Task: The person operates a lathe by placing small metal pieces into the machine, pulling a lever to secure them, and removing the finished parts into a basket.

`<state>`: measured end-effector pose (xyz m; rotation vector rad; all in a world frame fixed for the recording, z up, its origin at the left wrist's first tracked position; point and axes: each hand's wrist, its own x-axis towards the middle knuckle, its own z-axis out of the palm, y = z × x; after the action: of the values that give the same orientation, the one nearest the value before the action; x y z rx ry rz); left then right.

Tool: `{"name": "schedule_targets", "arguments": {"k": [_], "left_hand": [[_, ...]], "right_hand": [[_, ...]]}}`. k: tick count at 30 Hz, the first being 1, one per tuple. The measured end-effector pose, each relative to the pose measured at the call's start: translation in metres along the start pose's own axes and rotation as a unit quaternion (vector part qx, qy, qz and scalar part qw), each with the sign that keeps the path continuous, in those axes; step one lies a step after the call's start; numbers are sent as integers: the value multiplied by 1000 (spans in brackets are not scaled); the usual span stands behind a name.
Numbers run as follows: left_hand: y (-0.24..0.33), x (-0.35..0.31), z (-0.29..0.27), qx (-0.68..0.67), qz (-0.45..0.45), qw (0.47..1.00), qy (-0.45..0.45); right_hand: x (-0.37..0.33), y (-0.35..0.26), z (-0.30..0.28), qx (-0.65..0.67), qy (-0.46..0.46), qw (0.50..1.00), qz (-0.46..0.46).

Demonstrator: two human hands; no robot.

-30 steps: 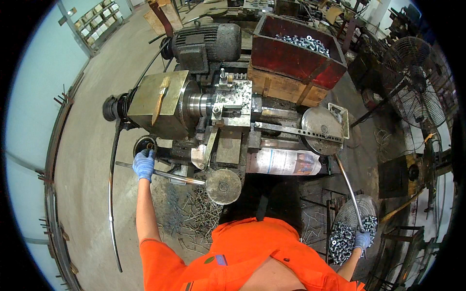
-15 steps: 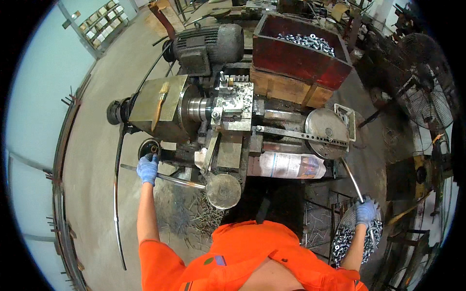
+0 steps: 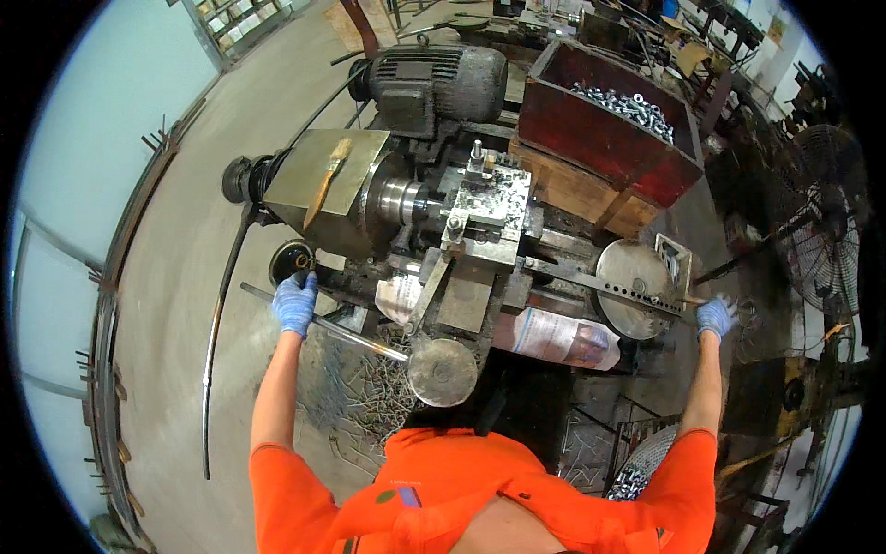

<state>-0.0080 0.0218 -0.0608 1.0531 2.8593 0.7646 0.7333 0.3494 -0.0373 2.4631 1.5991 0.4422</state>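
Note:
My left hand (image 3: pixel 295 307), in a blue glove, is closed at the rim of a small black handwheel (image 3: pixel 292 259) on the machine's left side. Its fingertips are partly hidden against the wheel. Just below that hand a long metal rod (image 3: pixel 355 341) slants toward a round metal plate (image 3: pixel 442 372). On the far right my right hand (image 3: pixel 717 318), also gloved in blue, wraps the outer end of a short-looking lever (image 3: pixel 688 299) beside a large round disc (image 3: pixel 635 284). A perforated bar (image 3: pixel 591 282) crosses the disc. Between the hands sits the machine's tool slide (image 3: pixel 489 210), strewn with metal chips.
Behind stand a motor (image 3: pixel 438 90) and a red bin (image 3: pixel 604 129) of metal parts. A brush (image 3: pixel 328 185) lies on the metal cover. Low right is a basket (image 3: pixel 637 471) of parts; a fan (image 3: pixel 821 231) stands beyond. Scraps litter the floor (image 3: pixel 369 406).
My right hand has swung up and forward with the lever, away from the basket of parts. The left hand stays at the handwheel. The whole view has shifted and tilted a little.

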Motion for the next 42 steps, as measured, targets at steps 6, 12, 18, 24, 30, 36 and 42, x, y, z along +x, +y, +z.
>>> {"name": "schedule_targets", "arguments": {"k": [6,12,18,24,30,36,42], "left_hand": [[-30,-15,-27,-424,-49,894,135],[-145,-40,39,-8,-39,999,-25],[-100,-42,78,303,150,916,-216],[-53,-71,103,178,-62,973,-131],[-87,-74,120,249,78,943,-206],[-99,-60,108,215,38,951,-218],[-81,-64,79,121,25,967,-221]], "right_hand": [[-61,4,5,81,99,983,-132],[-149,37,53,207,83,966,-131],[-189,38,57,292,34,945,-144],[-218,30,48,343,-6,931,-122],[-228,17,16,320,77,925,-190],[-207,16,-24,414,33,896,-156],[-197,-68,-131,448,130,815,-343]]}}
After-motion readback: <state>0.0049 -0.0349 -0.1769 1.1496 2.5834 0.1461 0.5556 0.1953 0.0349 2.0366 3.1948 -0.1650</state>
